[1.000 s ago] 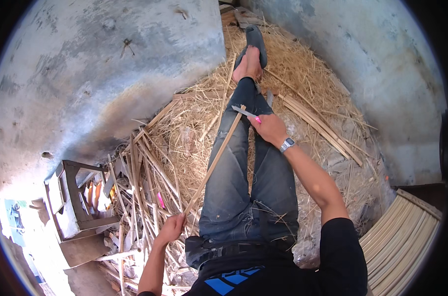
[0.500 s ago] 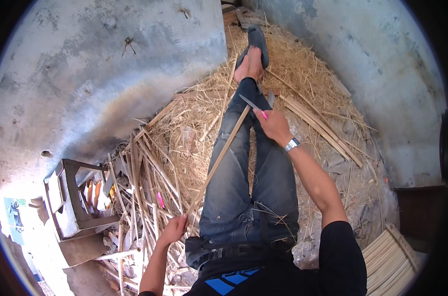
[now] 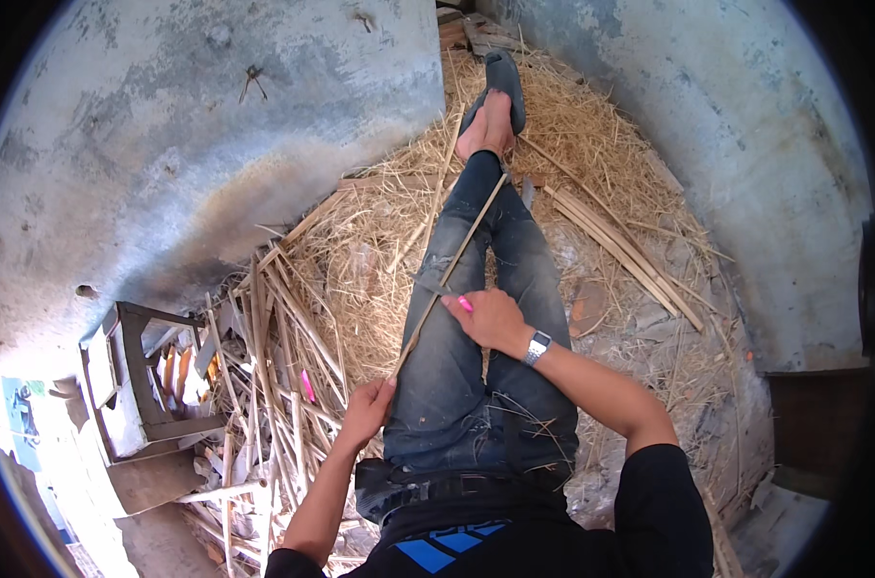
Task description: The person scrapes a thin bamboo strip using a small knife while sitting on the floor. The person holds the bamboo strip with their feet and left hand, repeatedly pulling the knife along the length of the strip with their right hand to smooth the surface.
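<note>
Strip of pale wood [image 3: 472, 233] slants across your trousered legs [image 3: 538, 400], its near end pinched in your left grip [image 3: 367, 409]; your right grip [image 3: 490, 321] is closed around the pink-handled knife [image 3: 431, 285], its blade crossing near mid-length. This piece looks underway rather than finished, though how much is worked doesn't show. Straw-like scraps [image 3: 572, 125] cover the floor; several loose strips [image 3: 625, 255] lie rightward, whether worked or raw you cannot tell.

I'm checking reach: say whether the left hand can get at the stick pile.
Probably yes: the stick pile lies just left of the left hand, with nothing visible between, though that hand grips a strip.
</note>
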The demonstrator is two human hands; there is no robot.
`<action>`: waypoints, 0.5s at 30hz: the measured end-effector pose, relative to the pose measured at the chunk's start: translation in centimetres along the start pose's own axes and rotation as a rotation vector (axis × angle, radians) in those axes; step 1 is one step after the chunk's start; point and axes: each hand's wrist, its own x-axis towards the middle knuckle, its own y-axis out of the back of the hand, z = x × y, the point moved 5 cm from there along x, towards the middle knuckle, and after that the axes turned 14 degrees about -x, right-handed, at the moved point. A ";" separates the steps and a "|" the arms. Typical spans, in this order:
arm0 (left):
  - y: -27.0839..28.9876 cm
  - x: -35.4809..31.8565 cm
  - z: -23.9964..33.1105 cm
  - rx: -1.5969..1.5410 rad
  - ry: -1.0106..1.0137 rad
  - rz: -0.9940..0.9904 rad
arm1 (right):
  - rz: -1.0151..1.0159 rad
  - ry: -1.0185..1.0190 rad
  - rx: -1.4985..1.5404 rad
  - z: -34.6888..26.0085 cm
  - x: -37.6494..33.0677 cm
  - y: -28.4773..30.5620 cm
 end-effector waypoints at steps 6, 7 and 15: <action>-2.4 1.0 1.8 -0.216 0.161 -0.028 | -0.056 0.078 -0.031 -1.8 -1.5 1.0; -2.6 1.1 2.0 -0.214 0.174 -0.018 | -0.065 0.077 -0.036 -1.9 -1.6 0.9; -3.1 1.6 2.2 -0.181 0.133 -0.018 | -0.013 0.115 -0.033 -1.5 -1.5 0.4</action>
